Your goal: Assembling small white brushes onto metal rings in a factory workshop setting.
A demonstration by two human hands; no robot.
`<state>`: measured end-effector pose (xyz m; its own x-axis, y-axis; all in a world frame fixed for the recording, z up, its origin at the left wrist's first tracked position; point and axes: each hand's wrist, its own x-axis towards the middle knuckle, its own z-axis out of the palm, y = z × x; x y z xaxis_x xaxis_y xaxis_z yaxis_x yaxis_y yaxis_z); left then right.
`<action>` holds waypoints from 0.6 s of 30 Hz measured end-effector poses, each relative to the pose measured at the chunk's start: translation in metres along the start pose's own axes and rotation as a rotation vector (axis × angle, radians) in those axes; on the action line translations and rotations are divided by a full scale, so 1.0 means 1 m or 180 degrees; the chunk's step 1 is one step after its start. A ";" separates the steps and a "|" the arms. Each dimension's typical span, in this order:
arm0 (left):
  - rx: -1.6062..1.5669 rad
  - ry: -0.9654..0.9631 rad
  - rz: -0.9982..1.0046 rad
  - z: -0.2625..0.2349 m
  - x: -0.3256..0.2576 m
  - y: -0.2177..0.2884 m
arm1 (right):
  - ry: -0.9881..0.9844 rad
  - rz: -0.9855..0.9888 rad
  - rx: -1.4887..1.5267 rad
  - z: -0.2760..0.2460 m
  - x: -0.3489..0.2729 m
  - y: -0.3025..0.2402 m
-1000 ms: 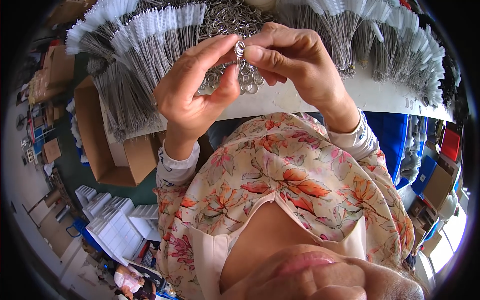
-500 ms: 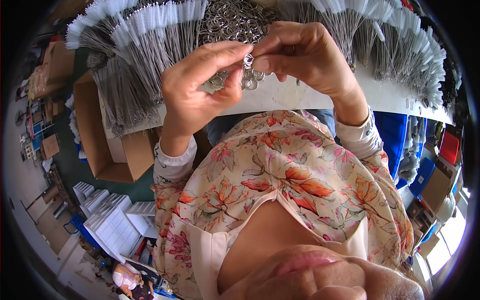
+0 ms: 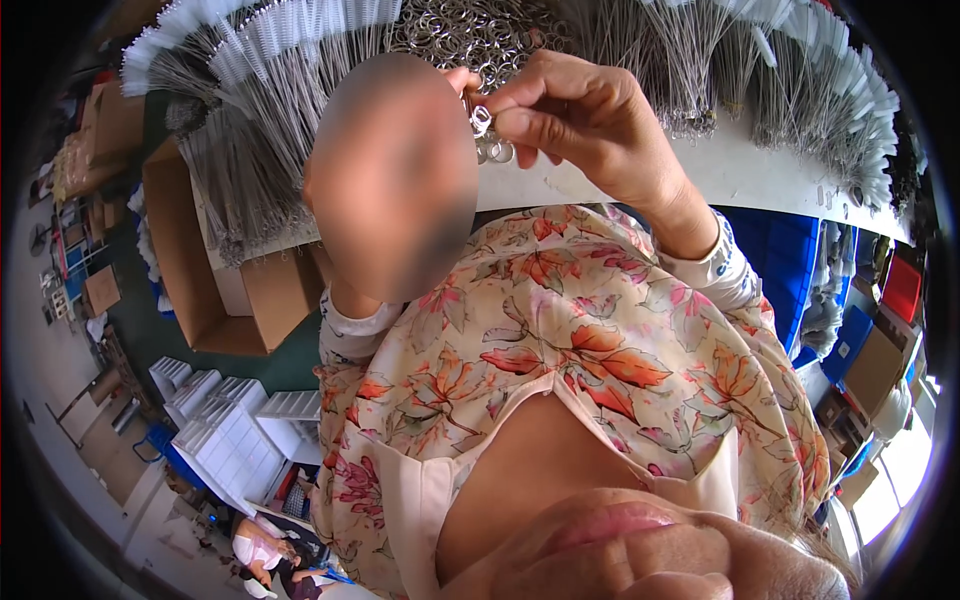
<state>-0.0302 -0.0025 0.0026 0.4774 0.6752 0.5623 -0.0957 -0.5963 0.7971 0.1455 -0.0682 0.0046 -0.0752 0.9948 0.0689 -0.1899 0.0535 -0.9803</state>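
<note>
A few small silvery metal rings (image 3: 481, 122) are bunched between the thumb and forefinger of my right hand (image 3: 590, 125), which is closed in a pinch. My left hand (image 3: 395, 180) is at the left of the rings, mostly covered by a blurred patch. Only some fingertips show past the patch, near the rings, so its grip is hidden. Behind both hands spreads a heap of loose metal rings (image 3: 480, 40) on the pale table (image 3: 760, 180). Several more rings lie just below the held ones.
Bundles of wire-stemmed brushes (image 3: 270, 130) with white bristles lie left of the ring heap, and more brushes (image 3: 830, 110) lie right. An open cardboard box (image 3: 225, 300) stands left of the table, white plastic crates (image 3: 230, 440) below it. A blue bin (image 3: 765, 255) is at the right. Other people (image 3: 265, 550) are at lower left.
The held rings have shifted slightly left and the right hand has moved a little with them. My left hand, seen pinching at the rings before, is now mostly blurred over.
</note>
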 end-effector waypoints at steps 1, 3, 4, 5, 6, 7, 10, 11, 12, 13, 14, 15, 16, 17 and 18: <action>-0.0023 -0.0040 -0.0083 -0.002 0.002 -0.001 | 0.0111 0.0002 -0.0073 0.002 0.000 -0.002; 0.0058 -0.0143 -0.0077 -0.003 0.003 -0.001 | 0.0127 -0.0031 0.0250 0.002 0.002 0.001; 0.0036 -0.0178 -0.0124 -0.002 0.003 -0.001 | 0.0188 -0.0151 0.0116 0.003 0.001 0.002; 0.0013 -0.0213 -0.0171 -0.001 0.002 -0.001 | 0.0250 -0.0271 -0.0019 0.003 0.001 0.003; 0.0011 -0.0223 -0.0171 -0.001 0.002 -0.001 | 0.0260 -0.0273 -0.0015 0.002 -0.001 0.002; 0.0043 -0.0197 -0.0119 -0.001 0.002 -0.002 | 0.0205 0.0003 -0.0018 0.002 0.000 0.000; 0.0057 -0.0182 0.0040 -0.001 0.001 -0.008 | 0.0040 0.0362 -0.0078 -0.004 0.003 -0.007; 0.0039 -0.0192 0.0155 -0.002 0.001 -0.011 | -0.0071 0.0438 -0.0139 -0.006 0.003 -0.008; 0.0044 -0.0188 0.0144 -0.003 0.001 -0.012 | -0.0078 0.0446 -0.0133 -0.007 0.005 -0.010; 0.0041 -0.0276 0.0171 -0.004 0.002 -0.013 | -0.0177 0.0419 -0.0317 -0.008 0.006 -0.011; 0.0039 -0.0362 0.0195 -0.005 0.002 -0.013 | -0.0278 0.0394 -0.0499 -0.008 0.006 -0.012; 0.0045 -0.0356 0.0186 -0.005 0.001 -0.014 | -0.0288 0.0399 -0.0493 -0.007 0.006 -0.012; -0.0143 -0.0373 -0.0019 -0.006 0.001 -0.015 | -0.0178 0.0441 -0.0577 -0.006 0.006 -0.012; -0.0331 -0.0385 -0.0226 -0.006 0.000 -0.017 | -0.0071 0.0484 -0.0660 -0.004 0.006 -0.011; -0.0310 -0.0366 -0.0234 -0.008 -0.001 -0.019 | -0.0100 0.0483 -0.0653 -0.002 0.006 -0.008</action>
<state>-0.0354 0.0113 -0.0110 0.5826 0.6578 0.4773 -0.1383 -0.4985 0.8558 0.1489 -0.0624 0.0127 -0.1186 0.9898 -0.0794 0.0281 -0.0766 -0.9967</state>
